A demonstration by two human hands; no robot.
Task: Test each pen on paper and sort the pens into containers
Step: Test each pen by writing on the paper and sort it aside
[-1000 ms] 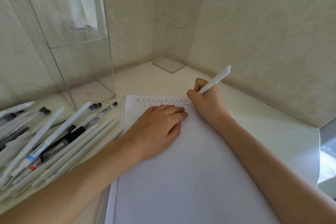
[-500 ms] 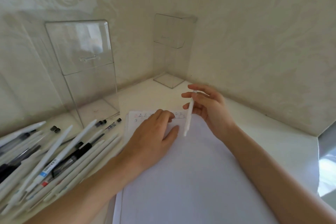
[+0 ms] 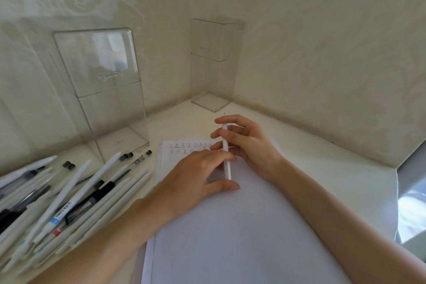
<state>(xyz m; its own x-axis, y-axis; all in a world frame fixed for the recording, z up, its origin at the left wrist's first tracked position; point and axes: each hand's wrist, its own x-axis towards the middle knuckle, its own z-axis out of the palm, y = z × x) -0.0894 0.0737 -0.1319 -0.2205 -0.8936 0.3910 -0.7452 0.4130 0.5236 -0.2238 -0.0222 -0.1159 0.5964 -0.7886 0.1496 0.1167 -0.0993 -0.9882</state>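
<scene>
My right hand [image 3: 253, 147] pinches a white pen [image 3: 225, 145] between thumb and fingers, holding it nearly upright just above the top of the white paper [image 3: 230, 237]. Rows of small red and black test marks [image 3: 189, 145] run along the paper's top edge. Flat on the sheet lies my left hand [image 3: 196, 175], fingers straight and their tips reaching the pen's lower part, thumb spread below the pen's end. A pile of several white and black pens [image 3: 69, 196] lies to the left of the paper.
Two tall clear acrylic containers stand on the white desk: a large one [image 3: 103, 90] at the left behind the pens and a narrower one [image 3: 214, 64] in the far corner. Patterned walls close the back and right. A shiny edge [image 3: 410, 191] ends the desk at the right.
My right hand stopped writing, lifted the pen and turned it from slanting to nearly upright. My left hand slid right until its fingertips met the pen. The view tilted up.
</scene>
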